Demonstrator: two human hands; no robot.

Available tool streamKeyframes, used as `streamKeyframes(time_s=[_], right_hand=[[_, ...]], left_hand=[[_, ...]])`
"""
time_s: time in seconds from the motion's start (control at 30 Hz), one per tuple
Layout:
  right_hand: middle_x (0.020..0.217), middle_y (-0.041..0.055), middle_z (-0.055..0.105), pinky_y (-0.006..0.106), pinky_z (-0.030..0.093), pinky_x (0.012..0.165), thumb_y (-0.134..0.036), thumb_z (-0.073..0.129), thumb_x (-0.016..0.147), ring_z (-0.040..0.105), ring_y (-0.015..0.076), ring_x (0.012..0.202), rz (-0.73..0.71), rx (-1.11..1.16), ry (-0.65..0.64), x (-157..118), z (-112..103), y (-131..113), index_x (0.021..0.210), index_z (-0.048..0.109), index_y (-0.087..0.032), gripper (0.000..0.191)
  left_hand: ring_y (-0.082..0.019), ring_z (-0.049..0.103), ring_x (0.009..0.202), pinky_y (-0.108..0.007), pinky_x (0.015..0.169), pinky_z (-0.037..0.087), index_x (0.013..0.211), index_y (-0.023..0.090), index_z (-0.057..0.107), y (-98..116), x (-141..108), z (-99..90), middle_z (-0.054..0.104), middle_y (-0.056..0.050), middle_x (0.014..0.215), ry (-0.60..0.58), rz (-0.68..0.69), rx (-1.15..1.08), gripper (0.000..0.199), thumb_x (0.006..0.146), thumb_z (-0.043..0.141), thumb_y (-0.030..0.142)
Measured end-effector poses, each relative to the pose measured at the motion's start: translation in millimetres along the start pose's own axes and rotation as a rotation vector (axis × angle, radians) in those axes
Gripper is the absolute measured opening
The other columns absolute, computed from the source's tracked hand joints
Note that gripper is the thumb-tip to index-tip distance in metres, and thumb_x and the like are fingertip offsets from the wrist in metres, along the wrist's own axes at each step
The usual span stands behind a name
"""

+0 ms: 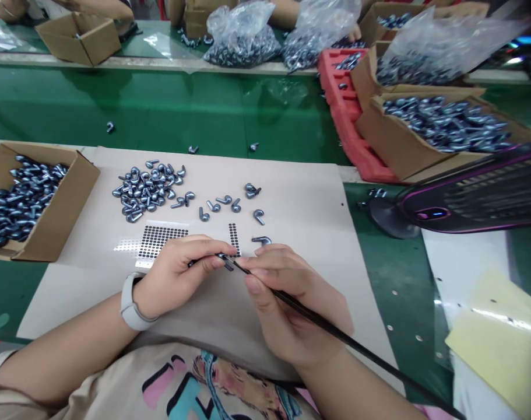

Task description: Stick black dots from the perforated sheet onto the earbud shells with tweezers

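Cardboard trays [422, 146] heaped with grey metallic hook-shaped parts [449, 123] line a green tabletop [160, 111]. On a tan paper sheet [265, 181], loose parts lie beside a perforated black-dotted sheet [160, 240]. A worker's left hand [178, 277], white band at the wrist, pinches a small dark piece [225, 262] in its fingers [213, 261] against the tip of a long black stick [317, 321] gripped by the right hand [287, 303].

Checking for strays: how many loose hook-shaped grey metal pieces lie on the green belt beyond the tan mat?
3 on the green belt: left piece, middle piece, right piece.
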State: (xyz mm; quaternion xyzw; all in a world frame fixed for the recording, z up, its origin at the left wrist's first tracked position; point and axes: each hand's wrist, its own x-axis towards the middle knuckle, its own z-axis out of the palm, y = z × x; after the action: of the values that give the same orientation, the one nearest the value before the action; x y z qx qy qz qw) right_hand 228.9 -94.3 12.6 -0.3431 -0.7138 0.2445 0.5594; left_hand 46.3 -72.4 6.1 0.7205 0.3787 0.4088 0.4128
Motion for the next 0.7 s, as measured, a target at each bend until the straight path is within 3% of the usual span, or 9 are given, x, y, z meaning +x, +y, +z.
streamKeyframes(time_s=[0.7], right_hand=[[0.085, 0.0055, 0.076, 0.037, 0.056, 0.079, 0.001, 0.061, 0.077, 0.072, 0.0169, 0.076, -0.008, -0.01, -0.02, 2.5, -1.1, -1.3, 0.092, 0.063, -0.021, 0.027]], left_hand=[[-0.015, 0.07, 0.081, -0.024, 0.076, 0.056, 0.103, 0.023, 0.075, 1.1, 1.2, -1.1, 0.077, -0.003, 0.092, -0.016, -0.012, -0.008, 0.021, 0.093, 0.058, 0.017]])
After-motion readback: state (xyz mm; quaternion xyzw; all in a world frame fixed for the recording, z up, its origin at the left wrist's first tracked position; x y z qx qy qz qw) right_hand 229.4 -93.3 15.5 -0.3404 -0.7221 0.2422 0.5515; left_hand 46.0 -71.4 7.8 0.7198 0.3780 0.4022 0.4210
